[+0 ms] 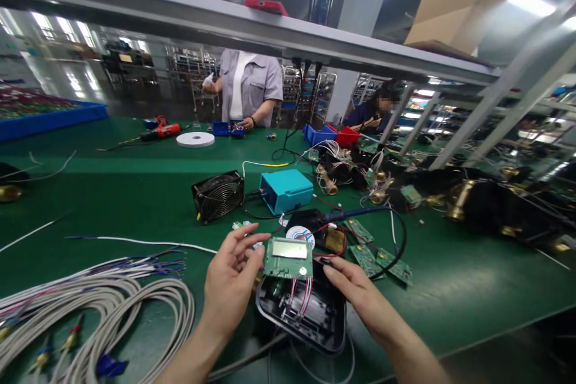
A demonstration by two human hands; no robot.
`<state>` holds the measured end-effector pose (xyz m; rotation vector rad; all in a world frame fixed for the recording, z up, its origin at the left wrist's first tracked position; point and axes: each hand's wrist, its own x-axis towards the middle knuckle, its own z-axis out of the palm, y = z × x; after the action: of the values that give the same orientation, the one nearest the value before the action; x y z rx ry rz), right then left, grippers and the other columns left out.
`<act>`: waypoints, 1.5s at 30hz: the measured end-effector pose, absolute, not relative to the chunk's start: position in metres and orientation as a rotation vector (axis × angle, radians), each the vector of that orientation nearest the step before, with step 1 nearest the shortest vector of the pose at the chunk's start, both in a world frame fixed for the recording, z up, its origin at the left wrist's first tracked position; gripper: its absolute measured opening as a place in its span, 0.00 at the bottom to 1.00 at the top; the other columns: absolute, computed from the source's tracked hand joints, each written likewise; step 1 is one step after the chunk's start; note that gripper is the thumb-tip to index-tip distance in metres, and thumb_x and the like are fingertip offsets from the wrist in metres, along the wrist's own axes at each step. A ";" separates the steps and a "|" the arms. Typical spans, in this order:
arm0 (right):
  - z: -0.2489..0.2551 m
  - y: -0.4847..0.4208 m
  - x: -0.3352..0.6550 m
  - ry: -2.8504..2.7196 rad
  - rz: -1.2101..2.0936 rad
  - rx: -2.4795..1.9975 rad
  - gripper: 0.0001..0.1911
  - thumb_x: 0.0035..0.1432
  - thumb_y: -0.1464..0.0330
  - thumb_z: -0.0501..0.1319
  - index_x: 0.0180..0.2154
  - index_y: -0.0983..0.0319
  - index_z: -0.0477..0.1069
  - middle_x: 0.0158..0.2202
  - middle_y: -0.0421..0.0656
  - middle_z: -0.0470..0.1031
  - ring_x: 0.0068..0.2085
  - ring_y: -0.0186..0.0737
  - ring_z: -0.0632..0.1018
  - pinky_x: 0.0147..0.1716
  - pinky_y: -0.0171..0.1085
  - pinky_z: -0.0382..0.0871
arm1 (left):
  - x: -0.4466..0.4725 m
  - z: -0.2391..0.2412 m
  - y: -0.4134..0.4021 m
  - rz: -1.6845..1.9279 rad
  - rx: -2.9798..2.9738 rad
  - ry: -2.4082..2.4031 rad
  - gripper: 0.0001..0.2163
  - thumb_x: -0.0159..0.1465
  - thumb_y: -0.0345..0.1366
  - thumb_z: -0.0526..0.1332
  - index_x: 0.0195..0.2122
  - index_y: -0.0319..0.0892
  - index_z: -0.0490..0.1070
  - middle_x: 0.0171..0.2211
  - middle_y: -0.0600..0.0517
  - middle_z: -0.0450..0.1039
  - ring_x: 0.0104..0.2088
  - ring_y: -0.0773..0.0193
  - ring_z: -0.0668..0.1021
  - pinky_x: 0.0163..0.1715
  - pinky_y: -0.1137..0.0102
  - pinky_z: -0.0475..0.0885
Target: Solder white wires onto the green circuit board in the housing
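Note:
In front of me a green circuit board point(288, 264) with a small grey display lies tilted over an open black plastic housing point(310, 318). Red, white and dark wires run from the board down into the housing. My left hand point(234, 276) is at the board's left edge, fingers spread and the thumb close to the edge; whether it touches is hard to see. At the housing's upper right rim, my right hand point(353, 282) grips with thumb and fingers, and part of the fingers is hidden.
Coiled grey cables point(157, 300) lie at left. Beyond the board stand a black fan point(219, 197) and a turquoise box point(288, 191). Loose circuit boards point(366, 261) and a thick black cable point(402, 231) lie at right. A co-worker point(252, 87) stands across the table, under a shelf point(225, 27).

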<state>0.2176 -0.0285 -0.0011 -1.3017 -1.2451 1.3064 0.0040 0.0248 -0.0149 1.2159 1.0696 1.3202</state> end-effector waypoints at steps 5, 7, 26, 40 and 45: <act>0.004 -0.033 0.213 -1.408 1.083 -1.421 0.34 0.58 0.43 0.59 0.55 0.60 0.70 0.57 0.51 0.72 0.59 0.54 0.71 0.61 0.52 0.59 | 0.004 -0.014 0.024 1.346 1.193 0.956 0.22 0.59 0.43 0.66 0.52 0.40 0.66 0.47 0.42 0.79 0.29 0.68 0.75 0.22 0.77 0.66; 0.005 -0.034 0.210 -1.429 1.031 -1.457 0.36 0.57 0.43 0.60 0.57 0.60 0.66 0.59 0.51 0.70 0.60 0.54 0.70 0.61 0.53 0.59 | 0.004 -0.014 0.023 1.364 1.193 0.892 0.21 0.60 0.41 0.66 0.51 0.40 0.67 0.46 0.42 0.80 0.29 0.69 0.75 0.23 0.77 0.67; 0.010 -0.035 0.194 -1.472 0.900 -1.569 0.29 0.55 0.51 0.63 0.52 0.62 0.67 0.54 0.51 0.74 0.56 0.55 0.72 0.58 0.53 0.62 | 0.004 -0.012 0.022 1.358 1.152 0.808 0.18 0.61 0.37 0.66 0.51 0.38 0.68 0.48 0.40 0.79 0.29 0.68 0.76 0.24 0.76 0.68; -0.003 -0.040 0.207 -1.363 0.981 -1.546 0.34 0.57 0.41 0.56 0.54 0.59 0.70 0.58 0.50 0.72 0.60 0.55 0.69 0.62 0.52 0.58 | 0.003 -0.010 0.025 1.388 1.267 0.899 0.17 0.62 0.38 0.63 0.51 0.40 0.68 0.50 0.41 0.76 0.30 0.66 0.74 0.22 0.74 0.68; -0.014 -0.038 0.212 -1.372 0.966 -1.590 0.34 0.58 0.41 0.55 0.52 0.59 0.72 0.58 0.49 0.73 0.62 0.56 0.68 0.64 0.52 0.55 | -0.039 0.003 0.014 1.537 1.528 1.264 0.17 0.63 0.43 0.63 0.51 0.46 0.70 0.49 0.48 0.77 0.34 0.62 0.77 0.29 0.71 0.73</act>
<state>0.2123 -0.0380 -0.0141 -1.5896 -1.3716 0.9663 -0.0392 0.0142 0.0031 1.5281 1.2642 1.5372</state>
